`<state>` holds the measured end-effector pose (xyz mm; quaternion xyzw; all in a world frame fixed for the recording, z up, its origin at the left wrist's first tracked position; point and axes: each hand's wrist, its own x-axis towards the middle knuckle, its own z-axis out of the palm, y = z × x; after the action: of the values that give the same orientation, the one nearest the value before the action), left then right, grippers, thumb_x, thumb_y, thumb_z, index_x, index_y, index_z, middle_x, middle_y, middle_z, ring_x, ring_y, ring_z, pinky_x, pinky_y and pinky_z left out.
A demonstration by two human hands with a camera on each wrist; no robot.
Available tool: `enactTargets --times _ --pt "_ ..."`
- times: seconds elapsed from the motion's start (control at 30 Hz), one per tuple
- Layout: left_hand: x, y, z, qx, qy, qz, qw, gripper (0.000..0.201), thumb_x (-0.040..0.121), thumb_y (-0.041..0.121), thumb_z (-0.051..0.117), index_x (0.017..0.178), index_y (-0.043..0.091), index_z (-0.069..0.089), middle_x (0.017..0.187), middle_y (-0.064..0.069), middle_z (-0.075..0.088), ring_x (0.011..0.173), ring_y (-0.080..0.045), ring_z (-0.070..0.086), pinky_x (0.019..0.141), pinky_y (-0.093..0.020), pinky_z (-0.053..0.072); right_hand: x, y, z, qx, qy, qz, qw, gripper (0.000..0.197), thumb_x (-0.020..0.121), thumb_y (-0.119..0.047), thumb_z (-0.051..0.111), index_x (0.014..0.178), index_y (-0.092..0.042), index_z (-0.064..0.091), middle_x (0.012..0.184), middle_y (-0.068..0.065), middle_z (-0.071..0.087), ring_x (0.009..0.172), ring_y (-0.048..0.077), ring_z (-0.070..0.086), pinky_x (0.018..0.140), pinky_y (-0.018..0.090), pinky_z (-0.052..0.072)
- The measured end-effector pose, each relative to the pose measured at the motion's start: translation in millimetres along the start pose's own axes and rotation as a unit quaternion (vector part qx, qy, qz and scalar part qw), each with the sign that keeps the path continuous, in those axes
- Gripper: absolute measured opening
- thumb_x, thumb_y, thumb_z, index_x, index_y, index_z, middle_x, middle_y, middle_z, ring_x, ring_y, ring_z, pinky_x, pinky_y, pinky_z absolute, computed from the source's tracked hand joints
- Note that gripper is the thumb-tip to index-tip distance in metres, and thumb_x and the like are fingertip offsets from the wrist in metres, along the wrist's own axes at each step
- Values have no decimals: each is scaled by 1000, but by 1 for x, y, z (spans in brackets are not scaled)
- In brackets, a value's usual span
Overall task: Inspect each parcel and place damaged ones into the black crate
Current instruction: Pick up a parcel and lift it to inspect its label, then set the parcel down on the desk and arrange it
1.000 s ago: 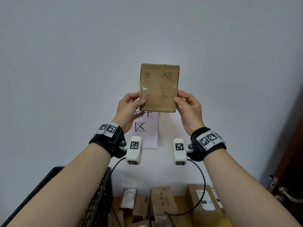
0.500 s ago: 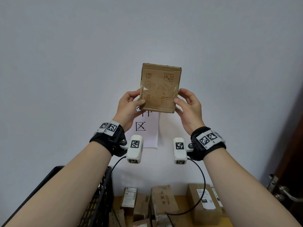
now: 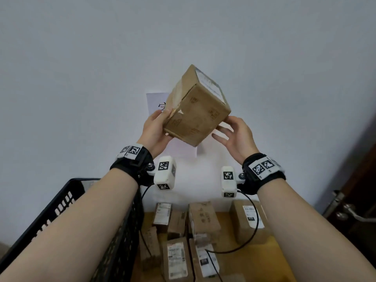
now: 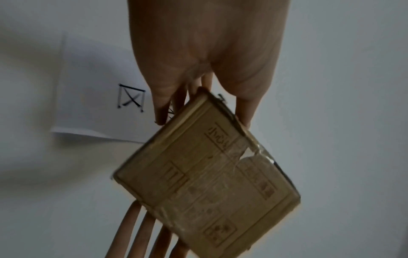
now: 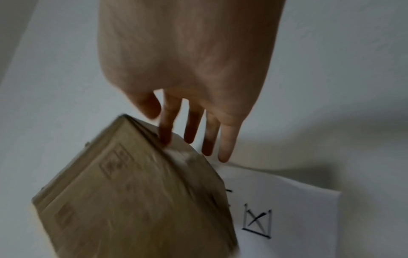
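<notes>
A brown cardboard parcel (image 3: 196,106) is being held up in front of a pale wall (image 3: 81,68), above the desk (image 3: 248,259), tilted so that one corner is pointing toward the camera. The left hand (image 3: 155,132) is gripping its lower left corner, thumb on the near face and fingers curled behind. The right hand (image 3: 237,135) is sitting at the lower right edge with fingers spread and mostly straight; in the right wrist view only one fingertip (image 5: 165,139) is touching the cardboard. Clear tape on the near face is showing a ragged tear (image 4: 249,153) at the edge by the left thumb. A white label (image 3: 211,84) is covering the upper right face. Behind the parcel, a paper sheet (image 3: 155,102) with black characters is hanging on the wall. The black crate (image 3: 67,198) is standing at the lower left, beside further parcels (image 3: 203,218) lying on the desk.
</notes>
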<state>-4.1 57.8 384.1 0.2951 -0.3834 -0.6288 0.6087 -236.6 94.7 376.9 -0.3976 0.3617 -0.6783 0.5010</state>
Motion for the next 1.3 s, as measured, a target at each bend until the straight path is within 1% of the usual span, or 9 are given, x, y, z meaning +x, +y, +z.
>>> enactTargets --times 0.07,0.13,0.37,0.57,0.67,0.87,1.07,1.17,1.3 --pt "0 -16 -15 7 26 -20 999 33 96 12 71 125 15 55 123 -8 69 103 -27 66 73 -40 58 2 9 -12 27 29 31 999 35 105 -47 51 120 -16 61 119 10 62 110 34 69 99 59 55" --pt "-2 -34 -26 21 49 -26 998 51 95 6 71 141 14 51 141 -5 63 107 -22 68 75 -37 57 3 23 -23 10 41 74 996 50 102 -58 52 138 -23 53 123 10 59 112 31 69 98 58 56" --pt "-8 -102 -65 63 105 -75 990 61 96 -2 65 152 6 43 137 -5 64 107 -19 70 79 -32 55 -4 115 -64 -108 21 241 964 63 82 -48 77 139 -29 59 135 9 64 117 36 65 97 56 56" --pt "-33 -186 -119 100 116 -153 976 49 98 -5 60 146 2 53 132 -11 69 118 -23 68 93 -30 58 -29 197 -107 -117 44 344 931 34 103 -11 45 127 -20 66 130 14 63 119 36 61 110 56 45" --pt "-49 -229 -133 114 127 -191 966 45 97 -10 59 141 1 56 122 -7 72 109 -18 72 84 -24 60 -48 223 -124 -109 65 372 920 38 107 -20 44 142 -22 58 131 6 61 117 29 59 108 53 48" --pt "-64 -289 -146 110 134 -244 954 47 96 -7 62 142 4 57 126 -9 73 111 -20 73 84 -27 60 -67 254 -160 -160 83 361 915 46 104 -23 58 150 -29 51 126 -4 68 116 21 64 91 42 56" --pt "-48 -308 -125 129 159 -226 952 26 94 3 72 115 16 66 116 -9 75 101 -22 75 75 -29 60 -55 249 -174 -222 86 326 915 39 103 -22 58 142 -27 58 122 -9 70 108 10 65 78 36 55" --pt "-43 -318 -118 153 182 -260 936 40 89 15 80 124 15 62 121 -10 73 102 -24 74 75 -35 60 -45 247 -175 -338 53 309 887 49 102 -29 62 149 -21 52 135 -4 64 123 21 62 97 44 55" --pt "-37 -317 -114 157 185 -289 926 46 90 17 79 131 15 58 119 -5 72 93 -16 72 68 -34 59 -28 226 -153 -504 -59 169 845 44 107 -36 51 143 -13 60 150 9 55 146 18 41 124 42 27"
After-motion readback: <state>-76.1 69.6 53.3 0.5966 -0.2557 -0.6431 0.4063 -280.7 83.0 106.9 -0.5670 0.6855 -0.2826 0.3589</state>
